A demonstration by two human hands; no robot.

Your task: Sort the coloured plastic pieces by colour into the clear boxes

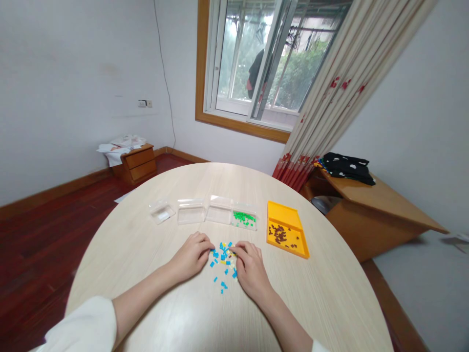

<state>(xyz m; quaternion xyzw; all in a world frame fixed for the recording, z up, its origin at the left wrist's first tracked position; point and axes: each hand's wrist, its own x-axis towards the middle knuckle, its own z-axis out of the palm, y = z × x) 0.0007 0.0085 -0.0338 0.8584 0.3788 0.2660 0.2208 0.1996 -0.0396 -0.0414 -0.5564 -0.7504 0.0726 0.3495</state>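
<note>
Small blue pieces [223,257], mixed with some yellow and pale ones, lie loose on the round table [176,313]. My left hand [193,254] rests at their left edge, fingers curled together, its fingertips by a blue piece. On the right side of the pile my right hand [250,266] has thumb and index finger pinched together; what lies between them is too small to name. Behind the pile, a clear box [245,222] holds green pieces. An open yellow box [287,229] to the right contains dark brown pieces.
Further clear boxes stand left of the green pieces: one beside them [219,213], another [191,215], and a small one [161,213] at the far left. A wooden desk [381,210] with folded cloth [348,167] is beyond the table's right edge. Someone's dark clothing [255,71] shows outside the window.
</note>
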